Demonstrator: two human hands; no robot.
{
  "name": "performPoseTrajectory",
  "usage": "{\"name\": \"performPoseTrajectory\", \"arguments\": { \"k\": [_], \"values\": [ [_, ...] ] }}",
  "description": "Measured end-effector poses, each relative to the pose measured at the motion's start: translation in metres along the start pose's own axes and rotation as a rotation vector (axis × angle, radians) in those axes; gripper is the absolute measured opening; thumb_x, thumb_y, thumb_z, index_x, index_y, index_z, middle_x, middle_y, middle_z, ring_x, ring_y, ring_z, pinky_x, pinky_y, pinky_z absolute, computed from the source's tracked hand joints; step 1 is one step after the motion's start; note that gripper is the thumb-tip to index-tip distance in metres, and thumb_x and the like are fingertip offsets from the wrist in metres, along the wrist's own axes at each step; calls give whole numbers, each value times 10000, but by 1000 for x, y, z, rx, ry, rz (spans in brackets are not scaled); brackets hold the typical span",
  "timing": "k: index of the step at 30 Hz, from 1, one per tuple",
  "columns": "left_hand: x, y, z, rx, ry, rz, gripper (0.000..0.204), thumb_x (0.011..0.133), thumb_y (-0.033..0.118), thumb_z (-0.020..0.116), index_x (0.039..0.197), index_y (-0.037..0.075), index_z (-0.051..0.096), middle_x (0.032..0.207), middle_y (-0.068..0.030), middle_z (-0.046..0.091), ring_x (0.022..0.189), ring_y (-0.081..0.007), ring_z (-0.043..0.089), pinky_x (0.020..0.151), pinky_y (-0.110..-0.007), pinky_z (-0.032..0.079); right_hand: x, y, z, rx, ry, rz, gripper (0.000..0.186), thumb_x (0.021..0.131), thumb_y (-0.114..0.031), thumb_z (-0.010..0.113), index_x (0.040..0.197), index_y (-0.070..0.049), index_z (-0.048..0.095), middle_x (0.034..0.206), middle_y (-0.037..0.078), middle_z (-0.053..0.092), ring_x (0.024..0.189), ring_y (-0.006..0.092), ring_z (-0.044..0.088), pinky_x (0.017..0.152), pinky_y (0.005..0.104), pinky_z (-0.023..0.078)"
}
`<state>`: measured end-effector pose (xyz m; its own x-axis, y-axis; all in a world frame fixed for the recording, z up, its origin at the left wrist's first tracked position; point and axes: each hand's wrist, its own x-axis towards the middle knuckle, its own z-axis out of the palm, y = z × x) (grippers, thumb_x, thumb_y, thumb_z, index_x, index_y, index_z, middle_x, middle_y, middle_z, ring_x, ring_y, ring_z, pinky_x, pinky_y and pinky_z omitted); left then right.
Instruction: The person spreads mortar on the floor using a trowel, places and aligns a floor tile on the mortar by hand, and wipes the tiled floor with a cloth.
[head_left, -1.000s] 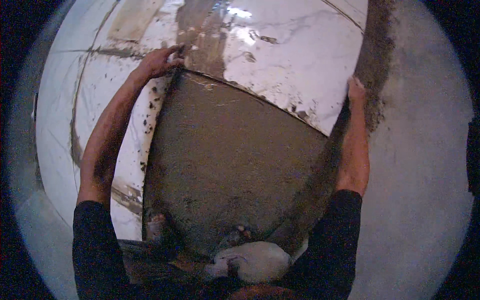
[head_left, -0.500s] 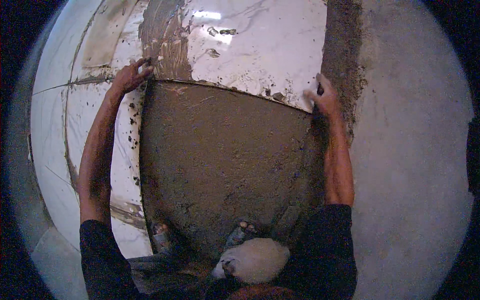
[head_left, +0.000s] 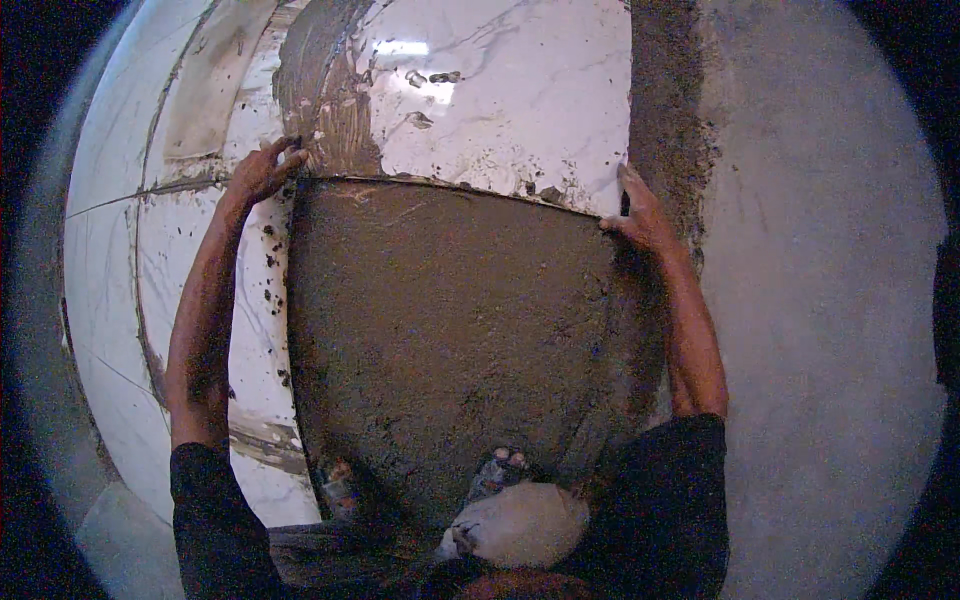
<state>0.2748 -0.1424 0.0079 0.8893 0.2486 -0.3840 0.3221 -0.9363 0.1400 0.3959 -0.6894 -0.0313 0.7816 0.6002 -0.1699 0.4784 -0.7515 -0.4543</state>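
Observation:
A large white marble-look floor tile point(head_left: 500, 110) lies ahead of me. Grey mortar smears its left part, and crumbs dot its near edge. My right hand point(head_left: 645, 215) grips its near right corner, thumb at the near edge and fingers along the right side. Over at the near left corner, my left hand point(head_left: 262, 172) has its fingers bent together by the joint with the neighbouring tile. Something dark shows at those fingertips, too small to name. Between my arms spreads a bed of damp grey-brown mortar point(head_left: 450, 310).
Laid white tiles point(head_left: 190, 260) run along the left, with dark mortar crumbs and muddy smears. A mortar strip point(head_left: 665, 90) borders the tile on the right, then bare grey concrete floor point(head_left: 820, 300). My feet point(head_left: 508, 458) and a pale rounded thing point(head_left: 525, 525) show low down.
The right hand has shifted its hold, its thumb now at the tile's near edge and its fingers along the side. The left hand stays near the same corner. The whole view has shifted slightly.

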Motion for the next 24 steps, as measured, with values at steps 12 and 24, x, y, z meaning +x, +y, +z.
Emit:
{"name": "performPoseTrajectory", "arguments": {
  "k": [12,24],
  "values": [
    [-4,78,24,117,229,449,428,774,228,479,1184,126,409,1029,-159,533,945,-298,527,826,-425,398,6,-5,6,-82,-75,76,916,570,-245,742,1268,39,221,1320,205,235,1242,284,206,1021,318,173],
    [10,132,66,468,353,745,315,790,123,402,1102,82,418,1039,-146,485,966,-254,501,909,-396,334,-3,32,17,-247,74,-140,902,593,-332,724,1260,30,236,1308,224,240,1203,319,275,995,337,247]
  ]
}}
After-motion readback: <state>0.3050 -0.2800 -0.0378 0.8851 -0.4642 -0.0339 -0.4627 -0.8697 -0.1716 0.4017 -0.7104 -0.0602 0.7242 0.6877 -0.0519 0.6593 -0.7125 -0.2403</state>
